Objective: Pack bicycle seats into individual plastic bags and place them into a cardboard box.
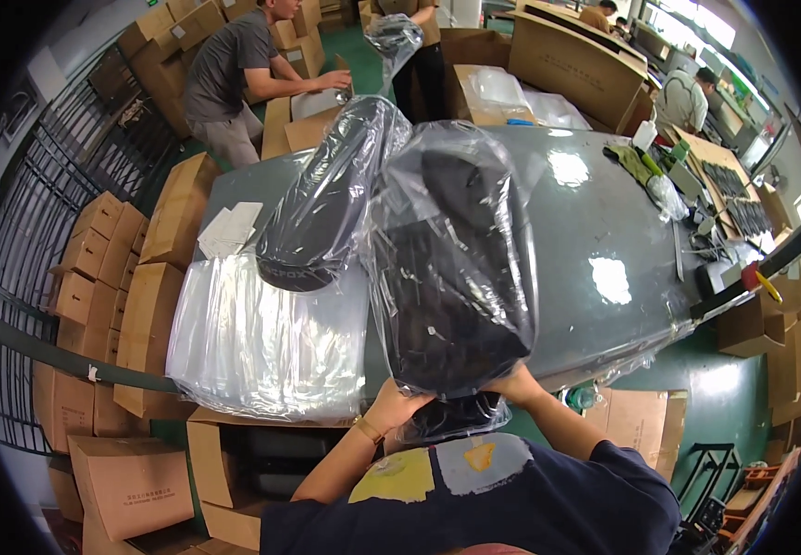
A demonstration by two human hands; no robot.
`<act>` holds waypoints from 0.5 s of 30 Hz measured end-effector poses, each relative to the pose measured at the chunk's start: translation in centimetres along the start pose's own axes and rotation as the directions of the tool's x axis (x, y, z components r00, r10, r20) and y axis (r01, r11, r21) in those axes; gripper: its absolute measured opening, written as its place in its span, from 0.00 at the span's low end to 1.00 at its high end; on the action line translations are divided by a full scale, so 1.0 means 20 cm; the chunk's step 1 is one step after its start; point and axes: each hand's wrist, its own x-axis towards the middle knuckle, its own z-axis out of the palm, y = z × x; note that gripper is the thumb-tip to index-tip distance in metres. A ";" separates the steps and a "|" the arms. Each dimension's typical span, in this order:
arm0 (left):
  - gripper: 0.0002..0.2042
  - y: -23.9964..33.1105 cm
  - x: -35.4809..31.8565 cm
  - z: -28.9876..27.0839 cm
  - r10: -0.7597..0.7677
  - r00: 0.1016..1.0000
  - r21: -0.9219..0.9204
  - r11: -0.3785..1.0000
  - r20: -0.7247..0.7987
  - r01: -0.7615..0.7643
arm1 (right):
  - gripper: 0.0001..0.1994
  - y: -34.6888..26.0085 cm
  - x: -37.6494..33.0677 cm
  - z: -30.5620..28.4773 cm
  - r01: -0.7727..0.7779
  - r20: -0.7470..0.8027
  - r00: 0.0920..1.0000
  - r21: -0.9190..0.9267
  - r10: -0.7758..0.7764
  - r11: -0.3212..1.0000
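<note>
Both hands, left hand (396, 404) and right hand (514, 384), grip pinching bagged black part (451, 268) over grey table (604, 222).

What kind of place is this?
Probably a factory packing area. The person's hands, left and right, grip a black item in a clear bag over a grey table, beside a stack of bags and cartons.

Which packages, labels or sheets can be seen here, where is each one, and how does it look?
Clear plastic bag: around black item, held by both hands, crinkled.
Second bagged black item: left of it, long, rounded.
Stack of clear bags: table's left end, flat, glossy.
Cardboard boxes: stacked left, brown.
White papers: table corner.
</note>
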 end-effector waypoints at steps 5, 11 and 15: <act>0.23 0.35 0.11 -0.11 0.202 0.965 0.083 0.978 -0.166 -0.191 | 0.27 -0.29 0.09 -0.11 0.319 0.078 0.947 -0.119 -0.312 0.940; 0.33 0.42 0.23 -0.14 0.363 0.914 0.305 0.904 -0.182 -0.299 | 0.20 -0.24 0.17 -0.20 0.421 -0.022 0.885 -0.395 -0.466 0.817; 0.37 -0.18 0.23 -0.07 0.359 0.932 0.499 0.818 -0.055 -0.286 | 0.17 -0.14 0.16 -0.08 0.350 -0.087 0.920 -0.252 -0.382 0.902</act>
